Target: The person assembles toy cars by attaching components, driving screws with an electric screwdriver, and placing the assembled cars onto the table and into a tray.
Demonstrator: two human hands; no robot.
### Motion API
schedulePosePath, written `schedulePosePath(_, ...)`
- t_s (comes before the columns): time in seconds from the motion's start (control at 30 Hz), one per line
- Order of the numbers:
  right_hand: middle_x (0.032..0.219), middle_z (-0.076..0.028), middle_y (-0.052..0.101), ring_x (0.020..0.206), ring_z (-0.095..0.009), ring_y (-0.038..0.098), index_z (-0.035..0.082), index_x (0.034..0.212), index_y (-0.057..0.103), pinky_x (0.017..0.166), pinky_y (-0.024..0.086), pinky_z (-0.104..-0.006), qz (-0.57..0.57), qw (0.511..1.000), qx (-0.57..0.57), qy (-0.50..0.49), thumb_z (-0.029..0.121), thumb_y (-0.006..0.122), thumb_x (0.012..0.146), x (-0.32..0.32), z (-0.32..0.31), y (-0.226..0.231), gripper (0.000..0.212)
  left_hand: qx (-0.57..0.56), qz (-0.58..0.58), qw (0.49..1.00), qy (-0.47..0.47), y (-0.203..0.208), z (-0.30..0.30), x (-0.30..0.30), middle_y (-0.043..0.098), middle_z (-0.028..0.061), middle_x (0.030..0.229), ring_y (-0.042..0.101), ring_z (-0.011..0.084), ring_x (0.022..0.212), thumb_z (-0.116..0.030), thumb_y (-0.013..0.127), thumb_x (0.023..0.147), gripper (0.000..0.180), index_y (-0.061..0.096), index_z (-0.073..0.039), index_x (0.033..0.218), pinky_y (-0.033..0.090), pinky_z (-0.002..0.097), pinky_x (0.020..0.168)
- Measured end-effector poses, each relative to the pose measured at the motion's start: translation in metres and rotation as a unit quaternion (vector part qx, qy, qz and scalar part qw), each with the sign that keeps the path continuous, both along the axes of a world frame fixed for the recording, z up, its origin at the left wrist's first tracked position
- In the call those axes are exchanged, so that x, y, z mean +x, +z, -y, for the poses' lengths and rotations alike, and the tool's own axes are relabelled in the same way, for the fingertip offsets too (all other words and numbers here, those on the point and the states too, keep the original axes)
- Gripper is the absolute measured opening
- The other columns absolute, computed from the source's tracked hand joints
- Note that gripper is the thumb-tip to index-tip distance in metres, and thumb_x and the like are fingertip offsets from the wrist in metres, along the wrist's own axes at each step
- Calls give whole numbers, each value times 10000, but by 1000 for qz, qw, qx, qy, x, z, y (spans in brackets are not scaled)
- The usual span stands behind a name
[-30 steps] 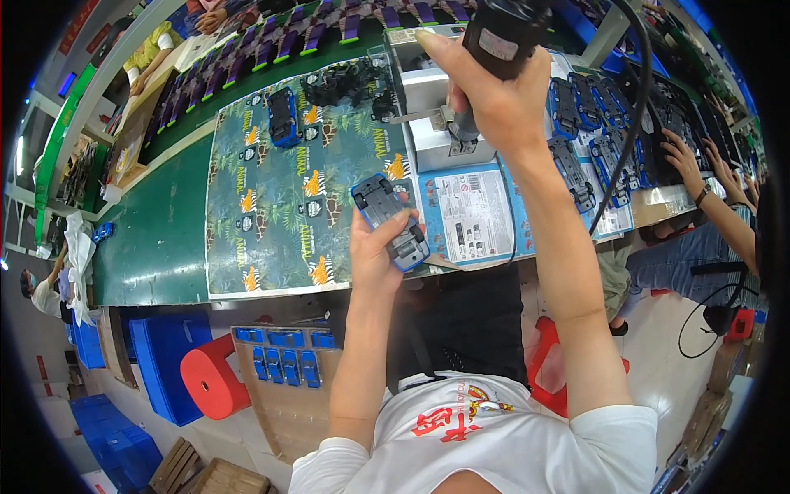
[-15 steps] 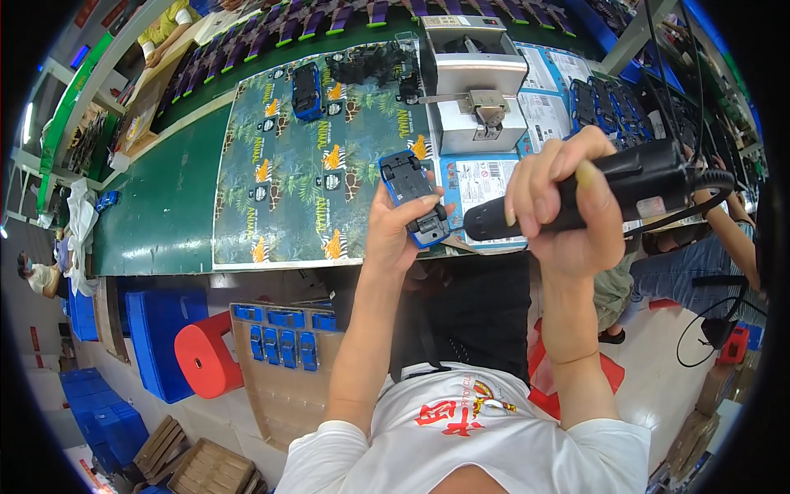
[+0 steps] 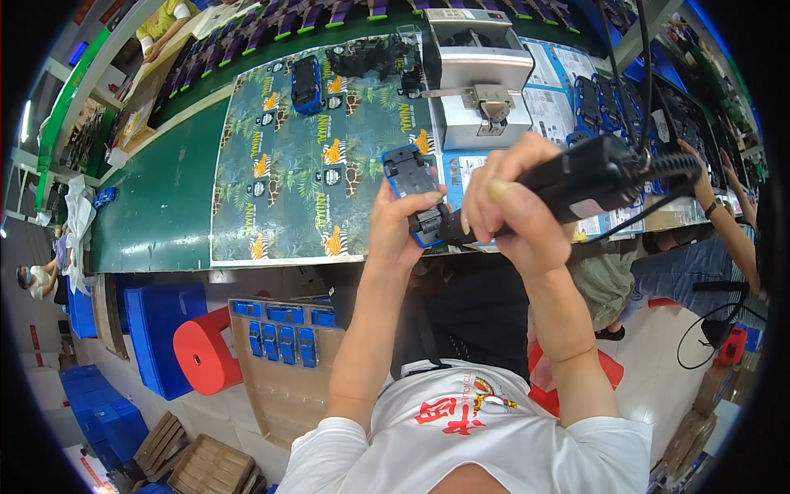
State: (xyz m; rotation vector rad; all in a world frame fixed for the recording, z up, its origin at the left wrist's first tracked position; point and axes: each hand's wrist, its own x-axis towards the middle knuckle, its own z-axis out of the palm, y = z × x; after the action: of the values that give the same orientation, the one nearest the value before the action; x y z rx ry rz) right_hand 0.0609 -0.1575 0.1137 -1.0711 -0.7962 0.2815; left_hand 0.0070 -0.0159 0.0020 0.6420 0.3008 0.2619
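Observation:
My left hand [image 3: 390, 224] grips a blue toy car [image 3: 409, 174] with its black underside turned up, thumb across the chassis. My right hand [image 3: 520, 216] is wrapped round a black corded electric screwdriver [image 3: 576, 179], held nearly level. The driver's tip end meets the near end of the car, beside my left thumb; the bit itself is hidden. Beyond my hands stands a silver box-shaped machine [image 3: 484, 70] with a small metal fitting on its front. Another blue toy car [image 3: 306, 86] lies underside up on the patterned mat [image 3: 288, 177].
Black parts [image 3: 374, 64] lie in a heap at the mat's far side. Several blue-and-black cars [image 3: 605, 107] stand at the right, near a co-worker's arm [image 3: 728, 226]. Below the bench edge are a cardboard tray [image 3: 284, 391] of blue pieces, a red roll [image 3: 206, 358] and a blue bin [image 3: 169, 337].
My right hand has moved left and brought the screwdriver's tip end against the car. My left hand holds the car almost where it was.

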Motion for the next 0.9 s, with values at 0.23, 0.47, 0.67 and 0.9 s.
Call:
schedulePosePath(0.23, 581, -78, 486, 437, -143, 468, 29, 798, 460, 454, 424, -285, -5, 998, 31, 54, 104, 685, 815, 8, -11, -10, 238, -92, -30, 994, -41, 0, -4, 1, 646, 130, 1044, 672, 231, 918, -27, 636, 890, 306, 542, 13, 1179, 593, 400, 759)
schedulePosePath(0.47, 588, -70, 538, 454, -110, 487, 16, 759, 512, 457, 389, -239, -33, 997, 21, 59, 93, 732, 764, 11, -15, -5, 234, -69, 14, 996, -51, 8, -3, 6, 667, 138, 1079, 692, 255, 939, -38, 584, 922, 323, 523, -2, 1237, 590, 408, 809)
schedulePosePath(0.67, 591, -50, 546, 457, -85, 490, 35, 729, 540, 447, 370, -226, -67, 994, 51, 66, 135, 777, 754, 11, -12, -2, 259, -115, 20, 991, -72, 8, -1, 3, 637, 171, 1172, 691, 256, 885, -209, 481, 982, 422, 481, 45, 1319, 589, 359, 714)
schedulePosePath(0.9, 626, 70, 490, 577, -25, 416, 72, 677, 558, 506, 313, -228, -65, 994, 36, 81, 207, 847, 749, 12, -14, 2, 328, -10, 47, 990, -129, -17, -20, 7, 572, 105, 1306, 593, 263, 1174, -400, 524, 1002, 506, 452, -75, 1383, 530, 455, 961)
